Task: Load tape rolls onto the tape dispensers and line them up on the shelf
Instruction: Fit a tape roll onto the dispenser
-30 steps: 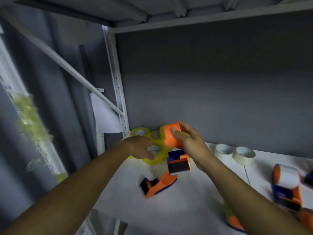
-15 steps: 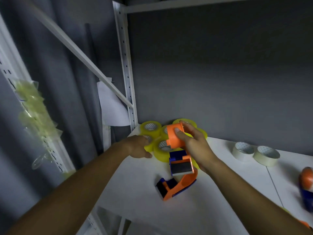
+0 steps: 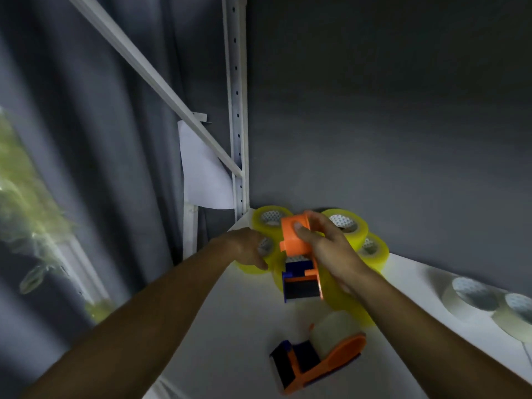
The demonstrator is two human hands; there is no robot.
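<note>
- Head view: right hand [image 3: 331, 249] grips empty orange dispenser [image 3: 298, 254] above yellow tape rolls [image 3: 349, 226] at shelf [image 3: 230, 318] back-left corner.
- Left hand [image 3: 247, 249] fingers curl on nearest yellow roll [image 3: 259, 263].
- Loaded dispenser [image 3: 319, 352] lies nearer, on shelf, untouched.

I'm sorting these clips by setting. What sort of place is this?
Probably a stockroom or packing area: a white metal shelf on a perforated upright, stacked yellow tape rolls, and tape dispensers being loaded.
</note>
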